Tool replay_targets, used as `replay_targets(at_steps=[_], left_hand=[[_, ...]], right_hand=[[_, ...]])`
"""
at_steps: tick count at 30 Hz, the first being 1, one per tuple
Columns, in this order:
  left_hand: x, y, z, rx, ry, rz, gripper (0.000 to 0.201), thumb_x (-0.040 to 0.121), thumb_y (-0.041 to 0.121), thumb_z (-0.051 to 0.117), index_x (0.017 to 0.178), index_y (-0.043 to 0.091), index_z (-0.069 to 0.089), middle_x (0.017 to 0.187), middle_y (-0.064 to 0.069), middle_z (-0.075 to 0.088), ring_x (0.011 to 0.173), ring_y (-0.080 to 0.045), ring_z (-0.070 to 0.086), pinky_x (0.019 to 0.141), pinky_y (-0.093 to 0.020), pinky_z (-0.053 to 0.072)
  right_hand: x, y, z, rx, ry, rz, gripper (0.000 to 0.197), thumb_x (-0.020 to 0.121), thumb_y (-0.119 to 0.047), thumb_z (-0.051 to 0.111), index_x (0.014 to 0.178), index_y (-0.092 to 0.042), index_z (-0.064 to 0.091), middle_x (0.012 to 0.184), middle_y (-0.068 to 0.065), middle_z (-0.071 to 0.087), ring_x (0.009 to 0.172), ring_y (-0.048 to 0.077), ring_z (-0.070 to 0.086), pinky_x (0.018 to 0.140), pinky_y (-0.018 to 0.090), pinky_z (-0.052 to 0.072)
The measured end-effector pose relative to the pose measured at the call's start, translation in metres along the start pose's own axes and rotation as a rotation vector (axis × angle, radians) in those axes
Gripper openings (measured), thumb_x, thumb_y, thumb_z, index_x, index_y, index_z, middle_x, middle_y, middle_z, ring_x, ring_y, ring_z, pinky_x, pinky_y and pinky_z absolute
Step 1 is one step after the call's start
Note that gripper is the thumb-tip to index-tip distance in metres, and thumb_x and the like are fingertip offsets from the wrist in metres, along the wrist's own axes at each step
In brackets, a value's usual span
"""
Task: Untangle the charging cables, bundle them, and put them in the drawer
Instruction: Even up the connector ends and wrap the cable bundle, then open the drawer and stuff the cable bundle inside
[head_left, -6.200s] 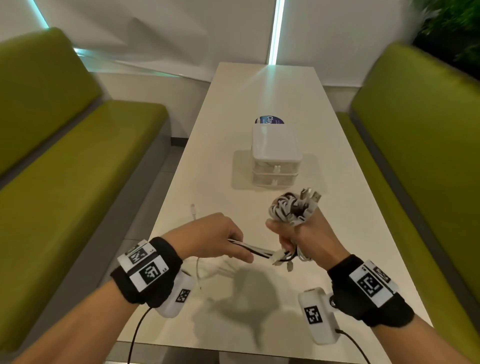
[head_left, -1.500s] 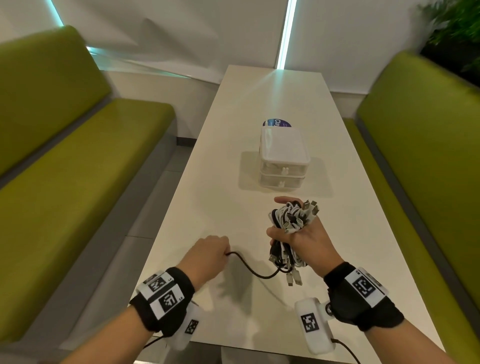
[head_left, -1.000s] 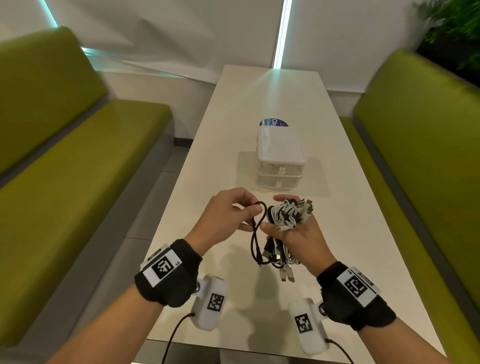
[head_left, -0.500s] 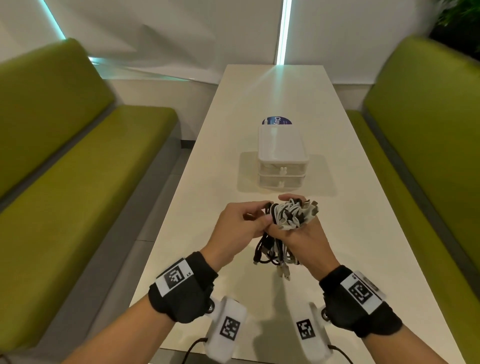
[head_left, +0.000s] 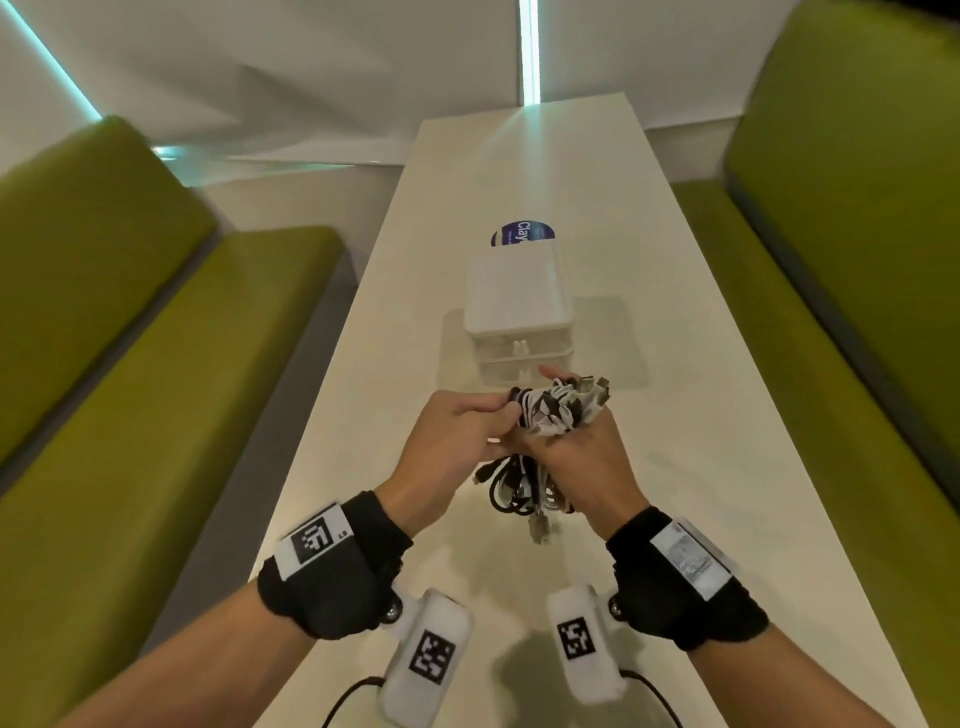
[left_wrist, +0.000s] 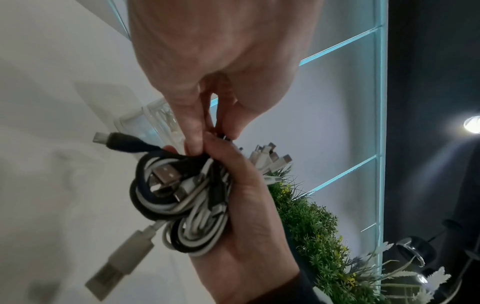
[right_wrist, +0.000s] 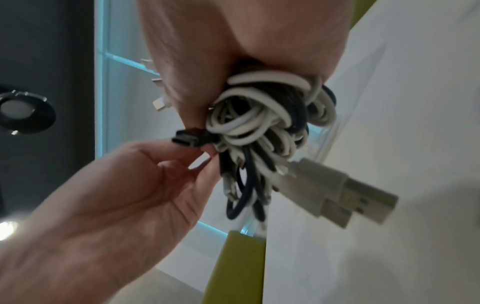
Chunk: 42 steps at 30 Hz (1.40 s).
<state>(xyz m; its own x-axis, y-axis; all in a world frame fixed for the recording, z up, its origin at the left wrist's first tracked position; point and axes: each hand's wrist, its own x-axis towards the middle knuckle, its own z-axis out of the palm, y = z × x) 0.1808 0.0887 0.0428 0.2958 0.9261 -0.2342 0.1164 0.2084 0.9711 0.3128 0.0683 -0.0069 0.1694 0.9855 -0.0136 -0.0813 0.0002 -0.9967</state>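
Note:
My right hand (head_left: 587, 457) grips a folded bundle of black and white charging cables (head_left: 558, 410) above the table, with plugs sticking out above the fist and loops and USB plugs (head_left: 537, 530) hanging below. My left hand (head_left: 467, 426) is pressed against it and pinches a black cable at the bundle's top. In the left wrist view its fingertips (left_wrist: 193, 144) nip the black strand over the coils (left_wrist: 182, 197). In the right wrist view a black plug (right_wrist: 187, 137) juts out beside the left fingers (right_wrist: 205, 153). The white drawer unit (head_left: 517, 301) stands just beyond, both drawers closed.
The long white table (head_left: 701, 467) runs away from me between two green benches (head_left: 130, 389). A blue round sticker (head_left: 522, 234) lies behind the drawer unit. Green plants (left_wrist: 311, 236) show in the left wrist view.
My left hand lifted the loose black cable off the table and brought it up to the bundle. Both hands now meet at the bundle's top, closer to the drawer unit.

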Motion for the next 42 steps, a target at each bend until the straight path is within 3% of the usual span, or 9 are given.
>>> replay_targets(at_steps=[7,12,17,21,26,30,34,39,42], left_hand=[[0.036,-0.001,-0.002,0.619,0.110,0.246,0.020,0.090,0.021,0.062,0.080,0.011,0.076,0.079,-0.008,0.068,0.075,-0.018,0.060,0.067,-0.032,0.045],[0.067,-0.011,-0.018,0.940,0.167,0.526,0.028,0.094,0.042,0.055,0.098,0.028,0.078,0.093,0.009,0.064,0.088,-0.011,0.051,0.073,-0.024,0.037],[0.104,-0.025,-0.047,0.672,0.329,0.359,0.055,0.094,0.048,0.055,0.144,0.028,0.046,0.122,0.009,0.050,0.103,-0.006,0.056,0.086,-0.022,0.044],[0.130,-0.037,-0.044,0.422,0.164,0.008,0.079,0.093,0.061,0.047,0.155,0.027,0.013,0.155,-0.003,0.033,0.138,-0.021,0.038,0.112,-0.039,0.033],[0.129,-0.041,-0.036,0.375,0.100,-0.012,0.071,0.098,0.061,0.032,0.153,0.017,0.025,0.155,-0.003,0.036,0.142,-0.021,0.034,0.107,-0.030,0.027],[0.099,-0.047,-0.039,0.343,0.087,-0.032,0.072,0.097,0.062,0.032,0.154,0.020,0.021,0.156,0.000,0.034,0.143,-0.020,0.033,0.101,-0.027,0.025],[0.053,-0.057,-0.038,0.368,0.083,-0.043,0.068,0.097,0.061,0.032,0.151,0.019,0.025,0.152,-0.005,0.040,0.138,-0.024,0.039,0.102,-0.035,0.032],[0.002,-0.067,-0.039,0.396,0.054,-0.054,0.068,0.097,0.061,0.031,0.150,0.019,0.026,0.148,-0.008,0.045,0.133,-0.028,0.044,0.106,-0.040,0.035],[-0.022,-0.079,-0.041,0.434,0.060,-0.042,0.069,0.096,0.064,0.029,0.148,0.019,0.027,0.143,-0.010,0.050,0.126,-0.031,0.050,0.104,-0.043,0.038]], right_hand=[[0.035,-0.001,-0.009,-0.122,0.003,0.010,0.050,0.060,-0.002,0.074,0.083,-0.045,0.061,0.081,-0.006,0.072,0.082,0.017,0.068,0.084,0.048,0.056],[0.062,-0.005,-0.012,-0.222,0.037,-0.019,0.030,0.059,-0.011,0.068,0.084,-0.026,0.062,0.074,-0.008,0.067,0.073,0.014,0.063,0.073,0.040,0.056],[0.089,0.006,-0.025,-0.193,0.148,0.019,0.049,0.066,-0.003,0.070,0.095,-0.039,0.056,0.080,-0.010,0.064,0.083,0.017,0.067,0.080,0.035,0.057],[0.094,0.011,-0.025,-0.191,0.072,0.095,0.036,0.073,0.009,0.068,0.076,-0.024,0.056,0.060,-0.016,0.062,0.062,0.002,0.063,0.061,0.019,0.049],[0.082,0.014,-0.018,-0.234,0.011,0.181,0.030,0.070,0.009,0.070,0.093,-0.010,0.064,0.086,0.007,0.072,0.079,0.018,0.070,0.065,0.023,0.054],[0.054,0.011,-0.015,-0.277,-0.026,0.205,0.019,0.069,0.008,0.067,0.081,-0.004,0.059,0.068,-0.001,0.061,0.064,0.011,0.060,0.063,0.028,0.051],[0.010,0.008,-0.008,-0.287,-0.052,0.209,0.040,0.066,0.010,0.063,0.065,-0.026,0.047,0.051,-0.020,0.052,0.049,-0.002,0.049,0.057,0.023,0.041],[-0.039,0.020,0.003,-0.309,-0.015,0.267,0.061,0.050,-0.012,0.069,0.110,-0.020,0.058,0.085,-0.005,0.070,0.079,0.016,0.067,0.068,0.033,0.054],[-0.062,0.027,0.008,-0.355,0.001,0.274,0.066,0.046,-0.018,0.066,0.111,-0.025,0.054,0.090,-0.001,0.070,0.083,0.021,0.068,0.076,0.044,0.059]])
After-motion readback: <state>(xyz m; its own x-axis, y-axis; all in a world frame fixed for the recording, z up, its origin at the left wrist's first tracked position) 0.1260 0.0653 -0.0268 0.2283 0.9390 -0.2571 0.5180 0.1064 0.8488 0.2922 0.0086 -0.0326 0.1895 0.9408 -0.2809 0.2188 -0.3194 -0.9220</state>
